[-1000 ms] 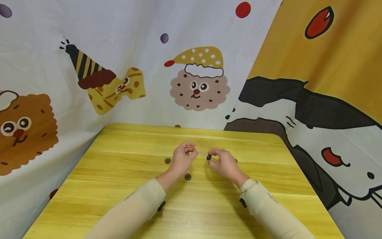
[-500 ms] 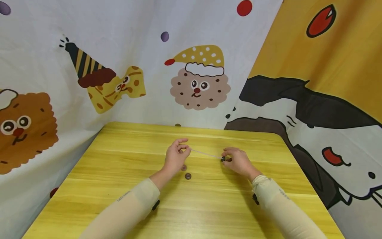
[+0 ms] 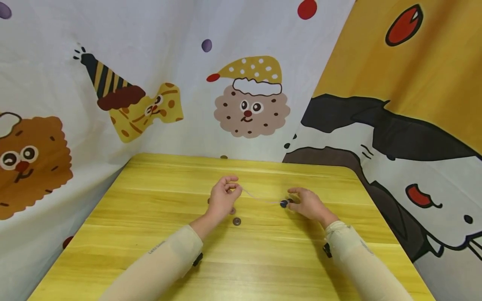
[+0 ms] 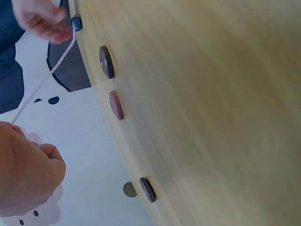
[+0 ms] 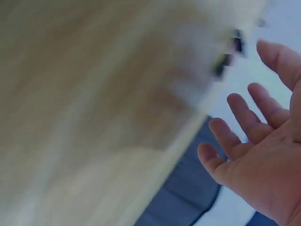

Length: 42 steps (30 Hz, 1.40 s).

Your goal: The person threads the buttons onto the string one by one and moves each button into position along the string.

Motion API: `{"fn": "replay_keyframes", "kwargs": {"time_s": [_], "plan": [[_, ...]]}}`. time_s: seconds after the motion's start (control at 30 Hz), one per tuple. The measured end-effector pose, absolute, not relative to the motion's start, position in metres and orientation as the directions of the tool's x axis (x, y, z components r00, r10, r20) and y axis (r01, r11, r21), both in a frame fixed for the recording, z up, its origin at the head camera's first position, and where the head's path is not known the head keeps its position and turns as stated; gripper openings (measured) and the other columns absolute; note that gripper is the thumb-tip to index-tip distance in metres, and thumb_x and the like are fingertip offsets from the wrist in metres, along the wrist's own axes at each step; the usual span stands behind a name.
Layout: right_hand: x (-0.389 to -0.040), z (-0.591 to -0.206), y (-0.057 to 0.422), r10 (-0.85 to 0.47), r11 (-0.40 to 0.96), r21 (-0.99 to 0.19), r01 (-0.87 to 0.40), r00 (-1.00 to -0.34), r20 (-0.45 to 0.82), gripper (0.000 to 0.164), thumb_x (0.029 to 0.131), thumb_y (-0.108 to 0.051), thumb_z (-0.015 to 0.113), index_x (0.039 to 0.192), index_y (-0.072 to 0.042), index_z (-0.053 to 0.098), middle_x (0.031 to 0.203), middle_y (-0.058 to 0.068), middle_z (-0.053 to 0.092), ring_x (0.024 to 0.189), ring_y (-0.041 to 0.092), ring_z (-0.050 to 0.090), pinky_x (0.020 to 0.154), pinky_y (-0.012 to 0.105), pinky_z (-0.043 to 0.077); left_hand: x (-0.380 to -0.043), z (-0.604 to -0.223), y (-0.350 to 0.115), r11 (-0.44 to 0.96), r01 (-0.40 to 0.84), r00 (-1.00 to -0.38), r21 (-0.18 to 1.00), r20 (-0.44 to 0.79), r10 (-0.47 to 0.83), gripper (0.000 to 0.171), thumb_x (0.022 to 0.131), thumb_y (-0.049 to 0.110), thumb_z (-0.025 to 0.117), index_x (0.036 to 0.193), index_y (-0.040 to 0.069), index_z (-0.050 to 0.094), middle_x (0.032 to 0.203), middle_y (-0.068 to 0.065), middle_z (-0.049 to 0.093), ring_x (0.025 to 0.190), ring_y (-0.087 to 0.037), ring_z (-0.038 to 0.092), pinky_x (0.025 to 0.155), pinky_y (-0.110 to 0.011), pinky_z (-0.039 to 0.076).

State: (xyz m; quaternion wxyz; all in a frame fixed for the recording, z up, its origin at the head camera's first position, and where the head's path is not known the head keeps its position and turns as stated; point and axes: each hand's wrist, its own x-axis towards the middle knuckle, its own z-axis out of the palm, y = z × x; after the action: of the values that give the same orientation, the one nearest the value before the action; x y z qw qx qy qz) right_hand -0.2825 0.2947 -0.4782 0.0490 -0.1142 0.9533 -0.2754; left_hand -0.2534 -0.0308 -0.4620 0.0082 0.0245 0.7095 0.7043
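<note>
My left hand [image 3: 224,196] pinches the end of a thin white string [image 4: 51,70] between thumb and fingertips. The string sags slightly to the right, where a dark button [image 3: 284,203] is threaded on it. My right hand [image 3: 306,204] is just right of that button. In the right wrist view its fingers [image 5: 228,136] are spread and nothing is in them. A further small dark piece beside the threaded button is too blurred there to make out. In the left wrist view the button [image 4: 76,22] hangs close by the right fingertips.
On the wooden table [image 3: 244,267], near my left hand, lie a dark round button [image 3: 236,221], a reddish-brown button [image 4: 116,105] and another dark button [image 4: 147,189]. Behind the table hangs a printed cloth [image 3: 169,37].
The hands have drawn apart, the right one going right and the left slightly left. My right hand has let go of the threaded button, and the string, taut half a second ago, now sags.
</note>
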Motion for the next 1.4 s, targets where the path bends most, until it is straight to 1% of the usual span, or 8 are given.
{"fn": "replay_keyframes", "kwargs": {"time_s": [0.2, 0.3, 0.4, 0.53, 0.73, 1.0, 1.2, 1.4], "plan": [[-0.265, -0.447, 0.243, -0.261, 0.694, -0.675, -0.249, -0.961, 0.087, 0.047, 0.111, -0.03, 0.061, 0.151, -0.006, 0.056, 0.15, 0.019, 0.063, 0.138, 0.042, 0.059, 0.114, 0.065, 0.046, -0.253, -0.462, -0.025, 0.058, 0.089, -0.996, 0.994, 0.088, 0.016, 0.027, 0.101, 0.01, 0.071, 0.128, 0.012, 0.066, 0.108, -0.013, 0.077, 0.067, -0.01, 0.046, 0.048, -0.02, 0.036], [-0.259, -0.441, 0.213, -0.305, 0.598, -0.757, -0.262, -0.948, 0.088, 0.049, 0.111, -0.035, 0.061, 0.153, -0.01, 0.054, 0.148, 0.015, 0.064, 0.144, 0.04, 0.054, 0.118, 0.068, 0.041, -0.252, -0.462, -0.018, 0.056, 0.104, -0.994, 0.993, 0.103, 0.031, 0.027, 0.102, 0.012, 0.071, 0.128, 0.011, 0.066, 0.105, -0.009, 0.077, 0.073, -0.012, 0.05, 0.057, -0.02, 0.039], [-0.259, -0.444, 0.194, -0.336, 0.525, -0.816, -0.242, -0.94, 0.063, 0.053, 0.11, -0.039, 0.062, 0.155, -0.014, 0.052, 0.144, 0.011, 0.068, 0.144, 0.038, 0.056, 0.116, 0.065, 0.045, -0.249, -0.463, -0.01, 0.031, 0.097, -0.995, 0.995, 0.096, 0.041, 0.027, 0.102, 0.013, 0.072, 0.129, 0.012, 0.066, 0.108, -0.008, 0.077, 0.075, -0.012, 0.051, 0.06, -0.021, 0.042], [-0.262, -0.454, 0.184, -0.322, 0.458, -0.869, -0.188, -0.946, 0.035, 0.05, 0.108, -0.039, 0.066, 0.15, -0.013, 0.058, 0.127, 0.009, 0.074, 0.127, 0.036, 0.067, 0.102, 0.05, 0.058, -0.247, -0.468, -0.001, -0.015, 0.072, -0.997, 0.997, 0.072, 0.0, 0.028, 0.102, 0.013, 0.072, 0.129, 0.01, 0.065, 0.111, -0.01, 0.076, 0.078, -0.012, 0.054, 0.06, -0.02, 0.043], [-0.266, -0.465, 0.182, -0.253, 0.414, -0.9, -0.138, -0.967, 0.032, 0.03, 0.106, -0.033, 0.071, 0.124, -0.009, 0.075, 0.104, 0.013, 0.077, 0.099, 0.033, 0.071, 0.085, 0.033, 0.055, -0.25, -0.472, 0.006, -0.05, 0.065, -0.993, 0.997, 0.059, -0.1, 0.025, 0.1, 0.013, 0.074, 0.124, 0.01, 0.067, 0.11, -0.011, 0.077, 0.086, -0.014, 0.058, 0.066, -0.02, 0.047], [-0.264, -0.466, 0.182, -0.206, 0.351, -0.929, -0.113, -0.978, 0.041, 0.03, 0.105, -0.034, 0.071, 0.112, -0.006, 0.078, 0.106, 0.021, 0.077, 0.091, 0.022, 0.07, 0.094, 0.046, 0.057, -0.246, -0.469, 0.004, 0.013, -0.011, -0.997, 1.0, -0.01, -0.071, 0.033, 0.107, 0.035, 0.069, 0.129, 0.011, 0.074, 0.119, -0.007, 0.07, 0.105, -0.018, 0.06, 0.085, -0.03, 0.051], [-0.259, -0.468, 0.181, -0.21, 0.349, -0.931, -0.105, -0.977, 0.031, 0.036, 0.105, -0.036, 0.072, 0.111, -0.001, 0.077, 0.101, 0.018, 0.077, 0.09, 0.018, 0.069, 0.091, 0.036, 0.055, -0.246, -0.469, 0.008, -0.054, -0.065, -0.997, 0.996, -0.067, -0.044, 0.034, 0.101, 0.036, 0.077, 0.117, 0.007, 0.081, 0.118, -0.009, 0.072, 0.099, -0.018, 0.055, 0.079, -0.029, 0.045], [-0.256, -0.47, 0.179, -0.207, 0.27, -0.958, -0.1, -0.977, 0.044, 0.039, 0.104, -0.033, 0.072, 0.114, 0.005, 0.075, 0.104, 0.023, 0.075, 0.091, 0.02, 0.071, 0.098, 0.051, 0.057, -0.245, -0.47, 0.01, -0.027, -0.053, -0.992, 0.998, -0.056, -0.115, 0.025, 0.097, 0.032, 0.082, 0.107, 0.01, 0.084, 0.102, -0.002, 0.07, 0.065, -0.012, 0.04, 0.055, -0.022, 0.033]]}}
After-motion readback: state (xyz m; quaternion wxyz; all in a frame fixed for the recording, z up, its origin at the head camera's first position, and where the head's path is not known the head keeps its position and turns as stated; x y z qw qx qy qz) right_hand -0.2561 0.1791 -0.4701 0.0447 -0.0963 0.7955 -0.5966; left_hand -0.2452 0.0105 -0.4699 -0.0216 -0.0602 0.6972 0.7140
